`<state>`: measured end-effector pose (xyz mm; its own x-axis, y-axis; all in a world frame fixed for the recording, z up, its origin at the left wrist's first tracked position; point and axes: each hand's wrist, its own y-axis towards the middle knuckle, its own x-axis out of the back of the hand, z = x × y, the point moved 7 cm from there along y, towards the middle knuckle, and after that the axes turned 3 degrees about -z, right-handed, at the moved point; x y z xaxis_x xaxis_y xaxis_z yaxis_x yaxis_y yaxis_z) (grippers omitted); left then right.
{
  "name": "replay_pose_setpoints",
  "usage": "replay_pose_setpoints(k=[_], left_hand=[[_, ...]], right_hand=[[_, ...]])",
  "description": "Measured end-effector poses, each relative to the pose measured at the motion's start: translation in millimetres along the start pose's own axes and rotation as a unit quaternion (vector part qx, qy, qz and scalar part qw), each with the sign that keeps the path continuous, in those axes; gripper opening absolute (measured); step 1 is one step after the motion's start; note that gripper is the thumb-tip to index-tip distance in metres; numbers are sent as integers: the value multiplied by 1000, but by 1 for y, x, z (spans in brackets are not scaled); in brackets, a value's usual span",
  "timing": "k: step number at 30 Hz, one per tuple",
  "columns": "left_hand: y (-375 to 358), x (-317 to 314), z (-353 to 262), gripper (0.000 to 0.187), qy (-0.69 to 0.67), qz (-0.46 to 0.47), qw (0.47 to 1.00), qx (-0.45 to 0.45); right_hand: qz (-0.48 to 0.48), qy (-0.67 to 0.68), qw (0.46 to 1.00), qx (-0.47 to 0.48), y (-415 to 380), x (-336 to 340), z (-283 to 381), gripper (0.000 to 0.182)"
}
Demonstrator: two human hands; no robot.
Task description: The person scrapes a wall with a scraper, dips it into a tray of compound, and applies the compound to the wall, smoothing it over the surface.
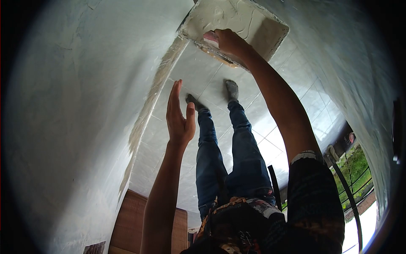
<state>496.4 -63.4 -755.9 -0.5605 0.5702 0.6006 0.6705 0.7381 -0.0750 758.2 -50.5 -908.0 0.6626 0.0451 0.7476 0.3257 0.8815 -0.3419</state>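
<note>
My right hand (231,44) reaches over the near left part of a shallow rectangular tub (277,46). Its fingers are closed on a small pink-and-white tool (211,39), whose working end I cannot make out. Wet off-white plaster (226,15) with ridges and swirls fills the tub, and dried smears coat its rim. My left hand (179,120) is raised near the left wall with nothing in it. Its fingers are stretched out together, and the thumb stands apart.
A smeared grey-white wall (84,106) rises close on the left, another wall (351,55) on the right. My feet in dark socks stand on the tiled floor (207,63). A brown woven panel (131,220) is at lower left; a dark strap-like band (349,186) at lower right.
</note>
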Motion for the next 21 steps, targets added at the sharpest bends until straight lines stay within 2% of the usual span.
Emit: replay_pose_setpoints(k=[3, 7, 13, 16, 18, 21], left_hand=[[-4, 0, 1, 74, 2, -1, 1000, 0], [-5, -1, 3, 74, 2, 0, 1000, -2], [-6, 2, 2, 74, -1, -4, 1000, -2], [-7, 3, 2, 74, -1, -3, 1000, -1], [-8, 3, 1, 74, -5, -6, 1000, -5], [-10, 7, -2, 75, -1, -9, 1000, 1]], right_hand=[[-38, -24, 999, 21, 2, 0, 7, 25], [-27, -43, 999, 18, 3, -2, 11, 26], [66, -54, 996, 16, 10, -6, 1, 28], [77, -13, 997, -8, 6, 2, -17, 27], [154, 73, 982, -84, 1, 4, -33, 27], [183, 125, 972, -76, -7, 13, -50, 28]])
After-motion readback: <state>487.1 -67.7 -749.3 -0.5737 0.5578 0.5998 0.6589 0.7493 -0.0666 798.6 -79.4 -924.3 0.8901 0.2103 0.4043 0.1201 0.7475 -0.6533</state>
